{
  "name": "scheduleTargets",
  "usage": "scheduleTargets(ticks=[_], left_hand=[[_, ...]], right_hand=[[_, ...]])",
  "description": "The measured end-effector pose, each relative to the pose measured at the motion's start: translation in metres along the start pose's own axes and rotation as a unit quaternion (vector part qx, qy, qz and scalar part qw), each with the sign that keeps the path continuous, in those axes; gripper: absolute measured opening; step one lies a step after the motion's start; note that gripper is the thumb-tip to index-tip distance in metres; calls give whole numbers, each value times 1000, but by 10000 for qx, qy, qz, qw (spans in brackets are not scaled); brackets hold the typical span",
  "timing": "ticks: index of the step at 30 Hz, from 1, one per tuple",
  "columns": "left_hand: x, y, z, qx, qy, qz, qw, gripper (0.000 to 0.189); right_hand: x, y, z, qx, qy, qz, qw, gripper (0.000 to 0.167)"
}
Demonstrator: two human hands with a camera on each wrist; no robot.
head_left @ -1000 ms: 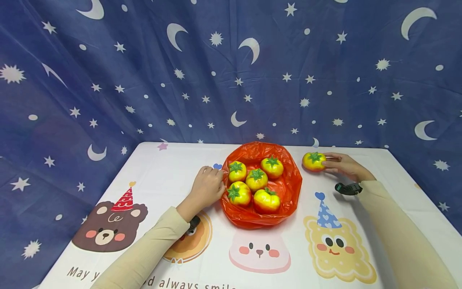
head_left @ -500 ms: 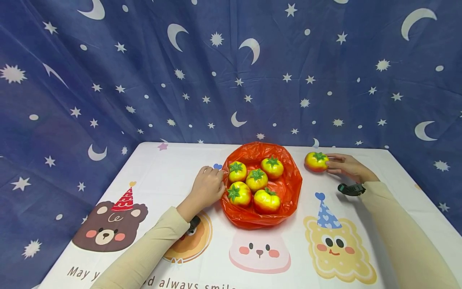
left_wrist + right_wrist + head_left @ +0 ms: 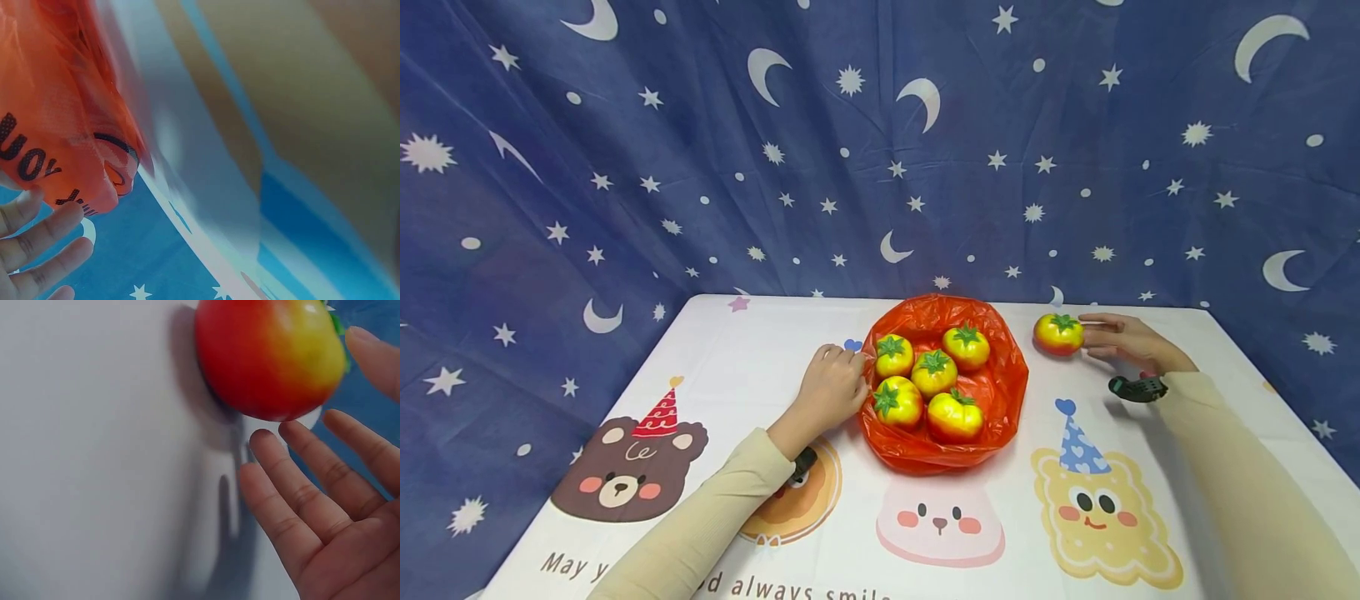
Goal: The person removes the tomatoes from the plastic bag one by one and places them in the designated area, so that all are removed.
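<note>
A cartoon-printed table [image 3: 760, 354] is curtained off into a nook by blue moon-and-star cloth [image 3: 820, 142]; the wider room is hidden.

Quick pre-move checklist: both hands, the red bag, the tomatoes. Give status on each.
1. Left hand at the left rim of the red bag: ok; grip firmness, cannot tell.
2. Bag mouth open: ok, spread wide.
3. Room in the bag: ok, five tomatoes inside, with bare plastic showing on the right.
4. Lone tomato in the bag: not ok, it is outside, right of the bag, stem side up.
5. Right hand gripping the lone tomato: not ok, fingers spread beside it.
6. Fingertips fully clear of it: cannot tell, very close.
</note>
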State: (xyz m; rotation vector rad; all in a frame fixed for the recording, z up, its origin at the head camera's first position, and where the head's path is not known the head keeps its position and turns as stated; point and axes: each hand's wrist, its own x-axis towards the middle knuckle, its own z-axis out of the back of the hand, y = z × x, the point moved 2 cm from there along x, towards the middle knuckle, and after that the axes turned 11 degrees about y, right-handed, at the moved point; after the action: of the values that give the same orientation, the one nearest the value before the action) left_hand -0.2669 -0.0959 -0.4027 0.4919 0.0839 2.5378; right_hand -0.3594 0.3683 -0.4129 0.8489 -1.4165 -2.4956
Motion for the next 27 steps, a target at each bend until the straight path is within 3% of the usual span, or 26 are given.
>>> scheduleTargets(ticks=[16,27], left_hand=[[0,0,1,-28,-42,-44,10000,10],[1,0,1,-35,-76,-71,9999,11]], right_hand=[[-34,44,26,-1114,-168,182,9935,67],[-45,90,16,-1679,106,549,9842,56]])
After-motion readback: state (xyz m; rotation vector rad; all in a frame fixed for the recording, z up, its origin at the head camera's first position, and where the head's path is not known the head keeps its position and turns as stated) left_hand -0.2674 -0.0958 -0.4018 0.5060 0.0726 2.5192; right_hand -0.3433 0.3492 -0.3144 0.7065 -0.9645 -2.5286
